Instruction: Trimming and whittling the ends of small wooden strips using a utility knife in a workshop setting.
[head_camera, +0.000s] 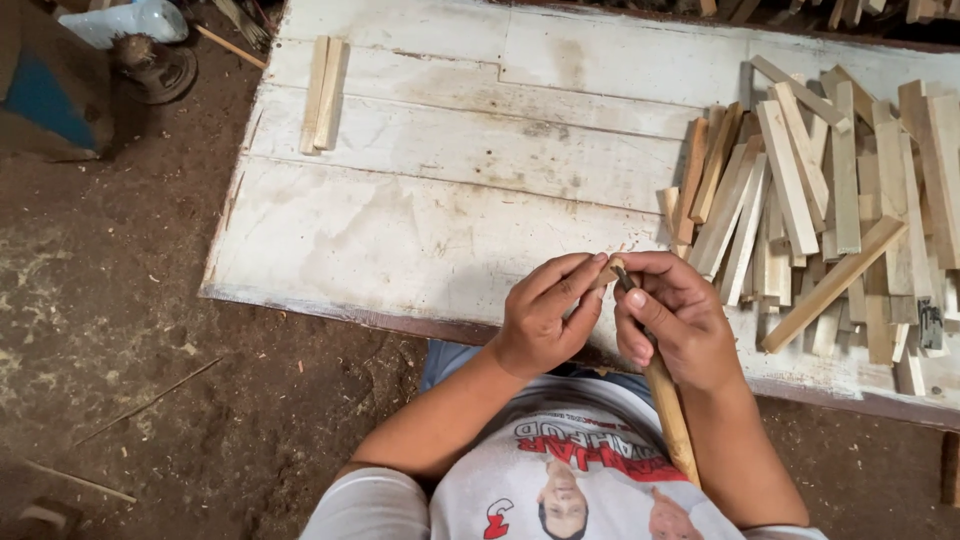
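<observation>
My left hand (543, 312) pinches a small piece of wood (608, 273) between thumb and fingers, just above the near edge of a white painted board (430, 200). My right hand (675, 318) grips a tool with a long wooden handle (668, 410); its dark metal tip (624, 280) rests against the small piece. Both hands meet close together in front of my chest.
A heap of several cut wooden slats (820, 190) lies on the right of the board. Two slats (323, 92) lie side by side at the board's far left. Brown dirt floor (120, 320) is on the left, with a round dark object (155, 65) and a pale container (135, 20) beyond.
</observation>
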